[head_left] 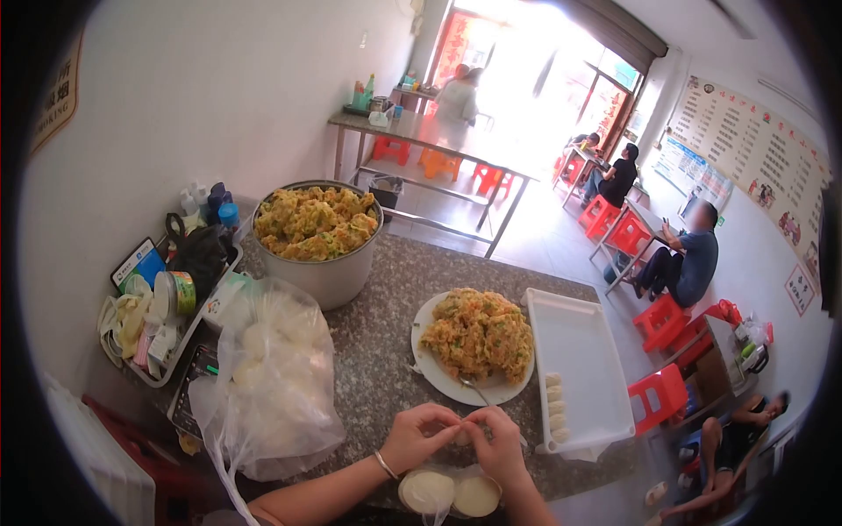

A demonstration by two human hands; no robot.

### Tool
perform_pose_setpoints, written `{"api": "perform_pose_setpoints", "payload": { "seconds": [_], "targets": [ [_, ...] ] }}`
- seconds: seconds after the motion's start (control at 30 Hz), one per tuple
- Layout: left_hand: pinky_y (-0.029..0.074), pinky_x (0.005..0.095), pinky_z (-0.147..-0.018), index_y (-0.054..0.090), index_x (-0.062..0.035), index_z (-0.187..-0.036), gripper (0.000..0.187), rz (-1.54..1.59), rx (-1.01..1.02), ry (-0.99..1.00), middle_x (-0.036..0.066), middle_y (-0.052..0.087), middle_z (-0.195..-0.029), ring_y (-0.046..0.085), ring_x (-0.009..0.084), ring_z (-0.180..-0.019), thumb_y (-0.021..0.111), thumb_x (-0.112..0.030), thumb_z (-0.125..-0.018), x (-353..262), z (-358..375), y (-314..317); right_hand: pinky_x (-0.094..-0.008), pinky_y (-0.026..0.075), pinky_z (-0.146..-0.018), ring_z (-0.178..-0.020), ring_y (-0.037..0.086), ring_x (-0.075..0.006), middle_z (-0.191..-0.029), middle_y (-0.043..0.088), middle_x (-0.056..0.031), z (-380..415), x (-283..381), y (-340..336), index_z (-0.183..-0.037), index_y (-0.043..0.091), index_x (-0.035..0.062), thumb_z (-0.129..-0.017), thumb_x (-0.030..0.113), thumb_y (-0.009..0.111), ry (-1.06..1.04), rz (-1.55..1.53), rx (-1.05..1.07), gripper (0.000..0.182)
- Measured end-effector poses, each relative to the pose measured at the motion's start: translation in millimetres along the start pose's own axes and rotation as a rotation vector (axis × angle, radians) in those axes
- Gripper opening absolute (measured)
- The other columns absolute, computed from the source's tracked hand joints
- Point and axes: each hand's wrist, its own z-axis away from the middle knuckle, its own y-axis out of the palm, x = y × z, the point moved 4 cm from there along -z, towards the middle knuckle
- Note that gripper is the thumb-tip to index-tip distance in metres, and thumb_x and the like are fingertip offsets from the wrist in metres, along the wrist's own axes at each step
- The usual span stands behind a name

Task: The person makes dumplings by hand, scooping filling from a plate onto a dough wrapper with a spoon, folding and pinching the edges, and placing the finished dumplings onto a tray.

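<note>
My left hand [423, 438], with a bracelet at the wrist, and my right hand [494, 443] meet at the counter's near side. Their fingertips pinch a small pale dumpling [462, 437], mostly hidden by the fingers. Just below lie two stacks of round dough wrappers, one on the left [427, 493] and one on the right [477, 496]. Beyond my hands, a white plate [423, 373] carries a heap of orange-yellow filling [478, 333] flecked with green, a spoon [474, 387] stuck in it. Several finished dumplings [556, 408] line the left side of a white tray [583, 351].
A big metal pot [326, 279] full of filling stands at the back left. In front of it sits a clear plastic bag [276, 377] of pale rounds. A cluttered basket [180, 346] occupies the left edge. People sit at tables beyond, among red stools [658, 399].
</note>
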Motion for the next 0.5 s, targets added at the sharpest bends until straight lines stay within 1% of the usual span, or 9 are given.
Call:
{"api": "perform_pose_setpoints", "payload": {
  "seconds": [0.03,0.07,0.1,0.17,0.23,0.27,0.37,0.43,0.5],
  "targets": [
    [0.054,0.0247,-0.077,0.066,0.0019,-0.095,0.011,0.000,0.002,0.001,0.008,0.063,-0.101,0.063,0.0133,-0.091,0.065,0.000,-0.085,0.2,-0.3,1.0,-0.0369,0.047,-0.075,-0.082,0.060,-0.0308,-0.084,0.063,-0.0133,1.2,-3.5,-0.3,-0.084,0.062,0.0007,-0.082,0.007,0.063,0.018,-0.004,-0.035,0.006],
    [0.053,0.0244,-0.078,0.066,0.0020,-0.096,0.011,0.079,-0.014,-0.032,0.008,0.063,-0.101,0.063,0.0133,-0.091,0.065,0.001,-0.085,1.7,-0.7,2.4,-0.0364,0.047,-0.075,-0.082,0.060,-0.0305,-0.084,0.062,-0.0134,1.9,-5.7,-1.3,-0.084,0.062,0.0005,-0.082,0.007,0.063,0.035,-0.007,-0.069,0.007],
    [0.053,0.0240,-0.079,0.065,0.0021,-0.096,0.011,0.160,-0.032,-0.065,0.008,0.063,-0.101,0.063,0.0134,-0.091,0.064,0.001,-0.085,3.3,-1.0,3.2,-0.0364,0.047,-0.075,-0.082,0.060,-0.0305,-0.084,0.062,-0.0134,1.6,-4.0,-2.6,-0.084,0.062,0.0005,-0.082,0.007,0.063,0.034,-0.004,-0.069,0.007],
    [0.052,0.0239,-0.079,0.066,0.0020,-0.096,0.011,0.166,-0.016,-0.061,0.008,0.063,-0.101,0.063,0.0135,-0.091,0.064,0.002,-0.085,4.6,-1.0,2.7,-0.0354,0.047,-0.075,-0.081,0.060,-0.0300,-0.083,0.062,-0.0133,0.0,-3.1,-4.2,-0.084,0.061,0.0000,-0.082,0.007,0.064,0.146,-0.123,-0.027,0.008],
    [0.052,0.0237,-0.079,0.066,0.0020,-0.096,0.011,0.171,0.002,-0.063,0.008,0.063,-0.101,0.063,0.0135,-0.091,0.063,0.003,-0.085,5.9,0.3,1.9,-0.0350,0.047,-0.074,-0.080,0.060,-0.0299,-0.082,0.061,-0.0129,-3.3,-3.8,-6.1,-0.084,0.061,0.0000,-0.082,0.008,0.064,0.112,-0.096,0.008,0.008],
    [0.052,0.0237,-0.078,0.067,0.0019,-0.095,0.011,0.152,0.016,-0.031,0.008,0.063,-0.101,0.063,0.0135,-0.091,0.064,0.003,-0.085,4.1,-0.4,1.7,-0.0346,0.047,-0.074,-0.080,0.060,-0.0298,-0.081,0.061,-0.0126,-4.1,-3.2,-6.2,-0.083,0.061,0.0000,-0.082,0.008,0.064,0.077,-0.070,0.040,0.008],
    [0.052,0.0235,-0.077,0.068,0.0018,-0.095,0.011,0.099,0.031,0.005,0.008,0.063,-0.100,0.063,0.0133,-0.090,0.064,0.003,-0.084,-0.1,-0.8,1.4,-0.0354,0.047,-0.075,-0.081,0.060,-0.0299,-0.080,0.061,-0.0124,-2.5,-1.6,-4.9,-0.083,0.062,0.0005,-0.081,0.008,0.065,0.089,-0.046,0.054,0.008],
    [0.052,0.0234,-0.077,0.068,0.0018,-0.095,0.011,0.064,0.030,0.010,0.008,0.063,-0.100,0.063,0.0132,-0.090,0.065,0.002,-0.084,-1.4,-0.5,2.4,-0.0358,0.046,-0.075,-0.081,0.060,-0.0300,-0.081,0.061,-0.0124,0.6,-6.0,0.4,-0.083,0.062,0.0009,-0.081,0.008,0.065,0.077,-0.032,0.012,0.008],
    [0.052,0.0233,-0.076,0.068,0.0021,-0.094,0.011,0.065,-0.023,0.002,0.008,0.063,-0.101,0.063,0.0131,-0.089,0.066,0.001,-0.084,-1.5,-0.1,0.6,-0.0363,0.046,-0.075,-0.081,0.060,-0.0302,-0.082,0.062,-0.0124,1.3,-7.3,1.1,-0.083,0.062,0.0013,-0.081,0.008,0.065,0.063,-0.022,-0.033,0.007]
  ]
}}
